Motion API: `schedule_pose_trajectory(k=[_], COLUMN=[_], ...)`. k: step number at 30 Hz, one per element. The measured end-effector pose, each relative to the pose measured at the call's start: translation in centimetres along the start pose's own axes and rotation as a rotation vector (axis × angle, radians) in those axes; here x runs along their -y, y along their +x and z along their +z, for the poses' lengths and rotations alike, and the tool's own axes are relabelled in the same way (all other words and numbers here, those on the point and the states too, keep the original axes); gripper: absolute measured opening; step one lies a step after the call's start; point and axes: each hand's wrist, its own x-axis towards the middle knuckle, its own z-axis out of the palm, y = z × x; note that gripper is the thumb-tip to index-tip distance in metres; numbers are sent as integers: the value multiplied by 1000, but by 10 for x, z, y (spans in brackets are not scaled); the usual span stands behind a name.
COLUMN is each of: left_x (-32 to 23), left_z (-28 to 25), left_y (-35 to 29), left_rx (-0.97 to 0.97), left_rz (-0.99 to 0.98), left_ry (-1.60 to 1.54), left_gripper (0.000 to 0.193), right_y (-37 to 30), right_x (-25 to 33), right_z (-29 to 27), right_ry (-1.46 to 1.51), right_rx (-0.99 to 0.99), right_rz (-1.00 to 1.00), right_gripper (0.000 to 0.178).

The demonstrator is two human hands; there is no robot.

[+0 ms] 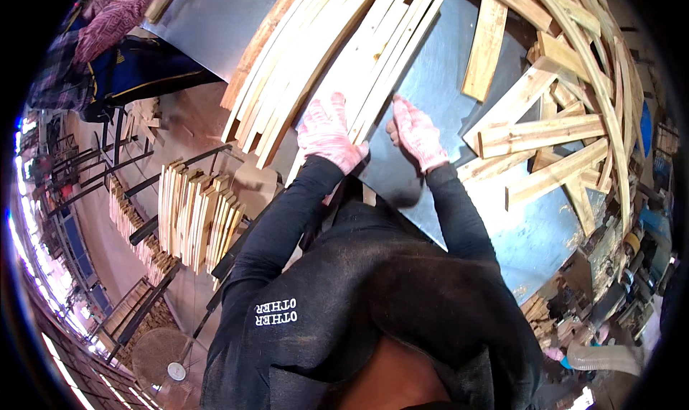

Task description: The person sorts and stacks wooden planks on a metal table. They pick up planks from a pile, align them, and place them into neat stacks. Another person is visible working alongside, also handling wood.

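Observation:
My left hand [329,131], in a pink and white knit glove, lies over the near end of a group of pale wooden strips [387,58]. Its fingers are stretched out along the wood, and its thumb points toward the strips' ends. Just right of those strips is my right hand [418,133], gloved alike, above the metal tabletop [438,65]. Its fingers are loosely bent, with a gap between thumb and forefinger, and I see nothing held there. Left of my left hand, longer wooden strips [301,58] lie side by side, their near ends reaching past the table edge.
Loose wooden pieces [542,133] lie crisscrossed on the right of the table, beside long strips [610,87] at its rim. At the lower left, strips [197,220] stand stacked on a black metal rack [143,230]. Another person's sleeve [108,33] shows at the upper left. A round fan [161,360] stands below.

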Motion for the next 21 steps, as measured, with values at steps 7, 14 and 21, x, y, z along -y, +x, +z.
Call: schedule_pose_trajectory(k=[7, 14, 21], left_x=[71, 95, 91], left_z=[-13, 78, -18], left_y=[-1, 56, 79], left_rx=[911, 362, 163], left_rz=[130, 360, 241], left_ry=[-2131, -464, 258], left_gripper=[87, 47, 38], right_y=[-24, -3, 16], right_x=[-31, 10, 21], right_z=[6, -1, 6], right_ry=[-138, -665, -682], right_rx=[4, -352, -247], right_rz=[-494, -287, -56], right_gripper=[58, 89, 106])
